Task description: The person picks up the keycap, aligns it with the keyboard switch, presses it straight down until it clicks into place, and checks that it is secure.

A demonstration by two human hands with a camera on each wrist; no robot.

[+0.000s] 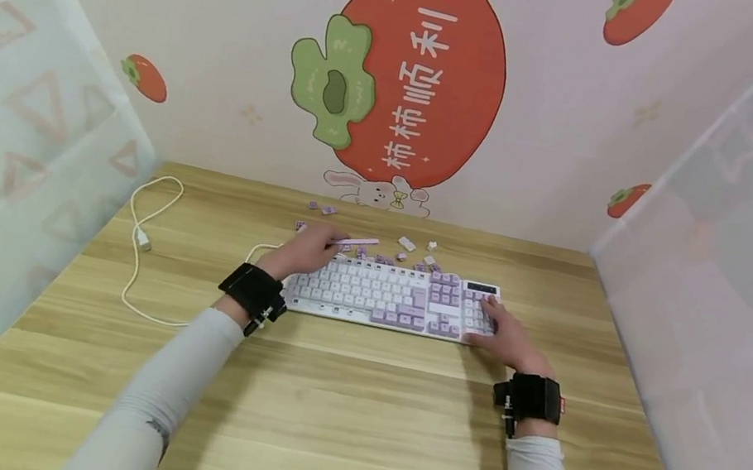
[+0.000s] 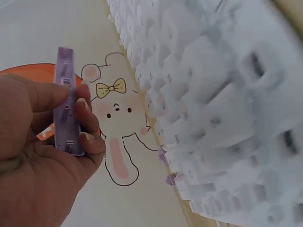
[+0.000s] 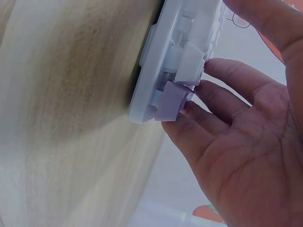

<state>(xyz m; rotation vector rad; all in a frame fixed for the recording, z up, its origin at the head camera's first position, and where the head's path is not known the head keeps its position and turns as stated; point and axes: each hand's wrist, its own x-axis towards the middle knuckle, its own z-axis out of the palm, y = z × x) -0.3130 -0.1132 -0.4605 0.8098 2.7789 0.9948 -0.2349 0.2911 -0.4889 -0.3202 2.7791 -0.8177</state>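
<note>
A white keyboard (image 1: 360, 287) with white and purple keycaps lies on the table, some switches along its top and bottom rows bare. Above its upper left part, my left hand (image 1: 309, 250) pinches a long purple spacebar keycap (image 1: 356, 241). The left wrist view shows this keycap (image 2: 68, 109) from its underside, between thumb and fingers. My right hand (image 1: 509, 338) rests on the number pad at the keyboard's right end. In the right wrist view, its fingers (image 3: 210, 113) touch white and purple keycaps at the keyboard's corner.
Several loose purple and white keycaps (image 1: 407, 243) are scattered behind the keyboard. A white USB cable (image 1: 132, 268) loops over the table's left side. Light printed cloth panels (image 1: 715, 328) stand at the sides, and a printed wall (image 1: 241, 60) rises behind the table.
</note>
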